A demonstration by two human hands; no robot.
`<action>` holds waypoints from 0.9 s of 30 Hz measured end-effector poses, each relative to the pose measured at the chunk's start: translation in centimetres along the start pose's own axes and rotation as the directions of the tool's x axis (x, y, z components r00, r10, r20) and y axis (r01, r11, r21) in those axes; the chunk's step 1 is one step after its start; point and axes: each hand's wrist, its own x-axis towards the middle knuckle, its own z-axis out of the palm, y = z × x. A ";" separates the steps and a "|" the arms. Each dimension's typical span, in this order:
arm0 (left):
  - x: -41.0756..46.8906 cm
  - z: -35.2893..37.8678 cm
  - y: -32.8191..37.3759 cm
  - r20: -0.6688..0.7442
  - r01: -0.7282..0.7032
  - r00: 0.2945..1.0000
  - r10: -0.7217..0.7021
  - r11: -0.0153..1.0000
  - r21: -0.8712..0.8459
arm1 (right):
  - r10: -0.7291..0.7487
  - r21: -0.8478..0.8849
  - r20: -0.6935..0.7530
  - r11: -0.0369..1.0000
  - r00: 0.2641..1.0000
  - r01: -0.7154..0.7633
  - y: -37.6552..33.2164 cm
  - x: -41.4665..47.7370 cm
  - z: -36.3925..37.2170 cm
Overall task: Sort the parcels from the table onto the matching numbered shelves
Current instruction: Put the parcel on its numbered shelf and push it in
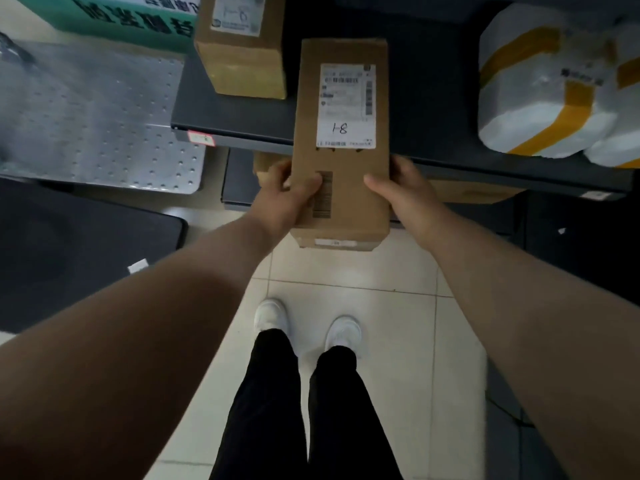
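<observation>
A long brown cardboard parcel with a white label marked "1-8" lies lengthwise, its far end over the dark shelf and its near end sticking out over the floor. My left hand grips its left side, thumb on top by a printed barcode. My right hand grips its right side, thumb on top. A small red-edged tag marked "1-8" is stuck on the shelf's front edge.
Another brown box with a handwritten label stands on the shelf to the left of the held parcel. White wrapped parcels with yellow tape sit at the right. A perforated metal table lies left. Lower shelves hold more boxes.
</observation>
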 end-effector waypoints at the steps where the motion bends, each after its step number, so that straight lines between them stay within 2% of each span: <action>1: 1.1 -0.2 0.3 0.010 -0.015 1.000 0.015 1.000 0.007 | -0.002 0.004 -0.001 1.000 1.000 0.002 0.0 1.2 0.1; 6: 5.6 -1.0 0.7 0.068 -0.059 0.996 0.058 0.998 0.012 | -0.012 -0.019 0.004 1.000 1.000 0.012 -0.3 5.7 0.4; 9: 7.9 -1.4 1.1 0.032 -0.117 0.993 0.116 0.991 0.056 | -0.040 -0.054 0.000 0.998 0.999 0.040 -0.9 7.4 0.9; 12: 9.5 -2.0 2.2 0.004 -0.143 0.990 0.143 0.988 0.059 | -0.108 -0.165 -0.081 0.982 0.991 0.094 -2.3 8.3 1.3; 14: 9.6 -2.5 3.2 0.010 -0.239 0.970 0.241 0.952 0.193 | -0.206 -0.292 -0.105 0.942 0.973 0.168 -3.1 7.9 1.4; 15: 9.0 -2.8 3.7 0.023 -0.323 0.942 0.336 0.883 0.341 | -0.285 -0.398 -0.104 0.890 0.953 0.223 -3.4 7.3 1.3; 16: 8.3 -3.2 4.1 0.056 -0.421 0.886 0.460 0.749 0.511 | -0.377 -0.526 -0.081 0.803 0.923 0.282 -3.6 6.7 1.3; 18: 6.6 -4.0 4.5 0.251 -0.581 0.700 0.668 0.329 0.745 | -0.539 -0.742 0.047 0.544 0.841 0.391 -3.3 5.3 1.1; 19: 6.0 -4.2 4.2 0.365 -0.612 0.618 0.696 0.135 0.779 | -0.589 -0.809 0.131 0.402 0.798 0.429 -2.8 4.8 1.1; 20: 5.7 -4.3 3.5 0.455 -0.620 0.572 0.683 -0.004 0.785 | -0.609 -0.851 0.211 0.271 0.765 0.451 -2.2 4.3 1.2; 21: 5.6 -4.3 2.7 0.509 -0.611 0.566 0.648 -0.085 0.787 | -0.601 -0.874 0.276 0.167 0.750 0.456 -1.4 4.0 1.4; 23: 5.5 -3.9 1.1 0.538 -0.583 0.606 0.586 -0.133 0.802 | -0.563 -0.899 0.333 0.051 0.756 0.434 0.3 3.8 1.7; 25: 5.9 -3.7 0.2 0.534 -0.566 0.640 0.552 -0.130 0.814 | -0.538 -0.921 0.309 0.034 0.784 0.387 1.3 4.3 1.9; 27: 6.8 -3.6 0.2 0.528 -0.559 0.645 0.552 -0.130 0.819 | -0.536 -0.934 0.277 0.046 0.797 0.355 1.4 5.3 1.7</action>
